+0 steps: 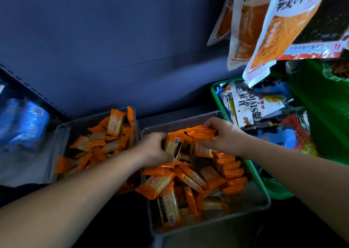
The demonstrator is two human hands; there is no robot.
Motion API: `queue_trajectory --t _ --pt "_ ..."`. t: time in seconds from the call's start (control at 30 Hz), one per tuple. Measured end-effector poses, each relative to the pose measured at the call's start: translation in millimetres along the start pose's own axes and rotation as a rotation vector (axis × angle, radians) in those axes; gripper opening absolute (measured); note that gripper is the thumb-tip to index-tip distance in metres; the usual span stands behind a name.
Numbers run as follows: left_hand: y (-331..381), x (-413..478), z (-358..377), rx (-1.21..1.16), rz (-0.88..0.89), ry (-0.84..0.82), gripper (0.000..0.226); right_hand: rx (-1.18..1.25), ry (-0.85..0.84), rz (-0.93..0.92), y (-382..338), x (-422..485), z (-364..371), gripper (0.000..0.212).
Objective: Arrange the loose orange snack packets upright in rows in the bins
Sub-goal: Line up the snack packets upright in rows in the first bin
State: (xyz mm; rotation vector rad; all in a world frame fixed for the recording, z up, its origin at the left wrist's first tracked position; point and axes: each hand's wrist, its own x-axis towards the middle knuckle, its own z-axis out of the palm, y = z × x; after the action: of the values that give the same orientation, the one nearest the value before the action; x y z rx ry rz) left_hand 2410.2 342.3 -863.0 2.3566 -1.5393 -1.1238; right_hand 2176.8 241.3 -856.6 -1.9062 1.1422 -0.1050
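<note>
Nearer than the fingers, loose orange packets [188,179] lie jumbled in a clear bin [265,204]. The left hand [154,148] curls round one packet [172,144], and the right hand [225,137] pinches a bunch [204,131] at the bin's far end. Beyond the fingertips stands a blue-grey wall [113,40], with a second bin [62,132] to their left and a green basket [214,89] to their right.

I log: green basket [275,190] of mixed packets [251,108], right; white-orange bags [283,27] hanging above; blue packs [24,123], left.
</note>
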Motion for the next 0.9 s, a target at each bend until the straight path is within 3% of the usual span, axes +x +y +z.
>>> queue_trajectory --t 0.07,0.23,0.33,0.57,0.63,0.7,0.77,0.83,0.9 --pt "-4 -2 -2 -0.081 -0.020 0.004 0.057 -0.092 -0.028 -0.012 6 12 12 0.041" --pt "-8 -6 -5 -0.221 -0.032 -0.003 0.066 -0.729 -0.075 -0.030 21 29 21 0.059" --pt "-11 -2 -4 -0.298 -0.044 -0.002 0.064 -0.788 -0.029 -0.044 26 30 26 0.064" --pt "-10 -11 -3 -0.395 -0.040 -0.010 0.092 -0.854 0.036 -0.101 34 31 43 0.063" --pt "-8 -18 -3 -0.413 -0.020 0.011 0.086 -0.849 0.016 -0.100 33 29 40 0.067" --pt "-4 -27 -5 -0.433 0.006 0.047 0.075 -0.810 0.011 -0.098 27 24 32 0.065" --pt "2 -39 -11 -0.436 0.031 0.081 0.073 -0.611 0.035 -0.056 8 16 16 0.049" --pt "11 -51 -18 -0.431 0.065 0.104 0.069 -0.196 0.085 0.009 -22 4 -3 0.027" --pt "25 -65 -25 -0.459 0.124 0.112 0.060 0.255 0.018 0.074 -52 -15 -18 0.022"
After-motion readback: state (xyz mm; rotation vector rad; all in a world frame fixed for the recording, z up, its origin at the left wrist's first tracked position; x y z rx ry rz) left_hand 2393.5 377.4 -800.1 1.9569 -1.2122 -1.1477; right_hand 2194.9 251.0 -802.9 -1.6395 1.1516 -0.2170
